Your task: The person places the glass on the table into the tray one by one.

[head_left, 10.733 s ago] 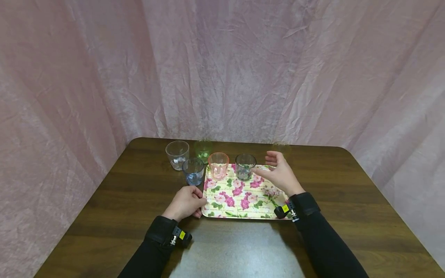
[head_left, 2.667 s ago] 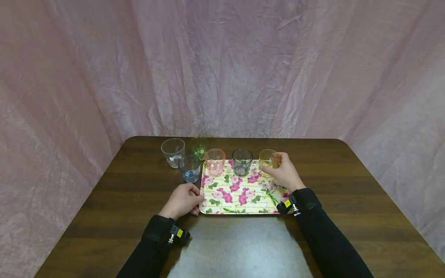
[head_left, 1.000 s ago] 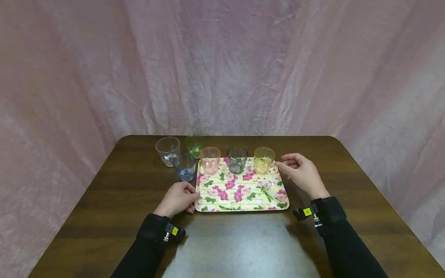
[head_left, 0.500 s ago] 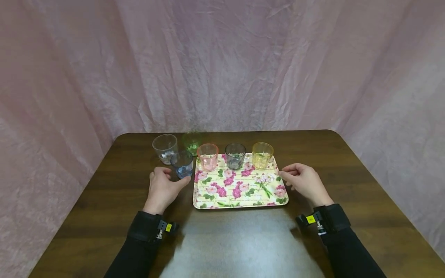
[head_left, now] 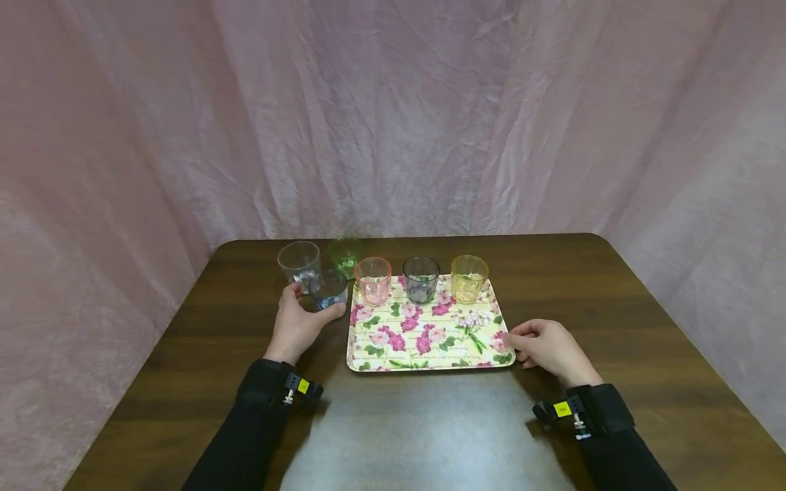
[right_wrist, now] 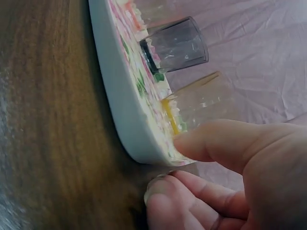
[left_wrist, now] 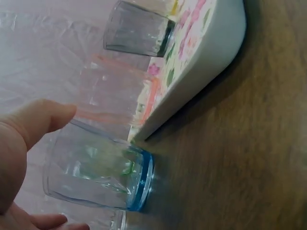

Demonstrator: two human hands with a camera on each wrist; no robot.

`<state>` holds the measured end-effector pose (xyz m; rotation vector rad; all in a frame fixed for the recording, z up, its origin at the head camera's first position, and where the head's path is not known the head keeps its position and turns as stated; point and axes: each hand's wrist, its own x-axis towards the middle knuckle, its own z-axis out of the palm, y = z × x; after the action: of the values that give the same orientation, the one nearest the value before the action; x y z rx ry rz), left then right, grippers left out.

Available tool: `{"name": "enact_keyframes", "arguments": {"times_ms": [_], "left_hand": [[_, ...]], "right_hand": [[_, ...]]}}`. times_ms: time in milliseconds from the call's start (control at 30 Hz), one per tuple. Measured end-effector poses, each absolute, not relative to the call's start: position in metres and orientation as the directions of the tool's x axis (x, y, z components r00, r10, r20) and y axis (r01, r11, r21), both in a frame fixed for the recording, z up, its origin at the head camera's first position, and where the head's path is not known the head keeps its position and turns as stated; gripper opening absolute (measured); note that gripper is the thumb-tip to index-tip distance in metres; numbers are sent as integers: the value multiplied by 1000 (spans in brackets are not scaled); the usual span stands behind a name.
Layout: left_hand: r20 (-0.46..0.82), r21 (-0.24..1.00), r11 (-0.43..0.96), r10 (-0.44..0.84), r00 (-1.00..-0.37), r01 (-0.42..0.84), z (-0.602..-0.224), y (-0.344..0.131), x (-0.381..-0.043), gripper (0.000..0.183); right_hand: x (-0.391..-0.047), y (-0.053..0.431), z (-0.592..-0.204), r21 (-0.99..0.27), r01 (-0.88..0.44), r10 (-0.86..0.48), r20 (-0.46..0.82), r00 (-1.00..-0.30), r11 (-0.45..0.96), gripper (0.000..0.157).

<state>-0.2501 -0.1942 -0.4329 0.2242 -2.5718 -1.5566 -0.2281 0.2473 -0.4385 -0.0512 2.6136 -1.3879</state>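
My left hand (head_left: 293, 327) reaches around the blue glass (head_left: 328, 290), thumb on its right and fingers on its left. In the left wrist view the thumb (left_wrist: 53, 117) lies at the glass's upper side, and the fingers are spread apart below. The blue glass stands upright on the table, left of the flowered tray (head_left: 424, 348). At the tray's front right corner, my right hand (head_left: 552, 351) pinches the edge, thumb (right_wrist: 196, 143) above and fingers below. Along the tray's back side stand a pink glass (head_left: 373, 281), a grey glass (head_left: 421, 281) and a yellow glass (head_left: 469, 279).
Behind the blue glass, a clear glass (head_left: 299, 262) and a green glass (head_left: 346, 256) stand close together on the brown wooden table (head_left: 614, 307). The green one is near the tray's back left corner. A pink curtain (head_left: 393, 123) hangs beyond the table's far edge.
My right hand has set the yellow glass on the tray, let it go and moved to the tray's right edge. My left hand has left the tray's left edge for the blue glass.
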Motion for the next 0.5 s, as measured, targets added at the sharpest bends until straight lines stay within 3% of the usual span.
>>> {"name": "enact_keyframes", "arguments": {"times_ms": [500], "left_hand": [[87, 930, 365, -128, -988, 34, -445, -191, -266, 89]], "right_hand": [[-231, 248, -452, -853, 69, -113, -148, -982, 518, 22]]}}
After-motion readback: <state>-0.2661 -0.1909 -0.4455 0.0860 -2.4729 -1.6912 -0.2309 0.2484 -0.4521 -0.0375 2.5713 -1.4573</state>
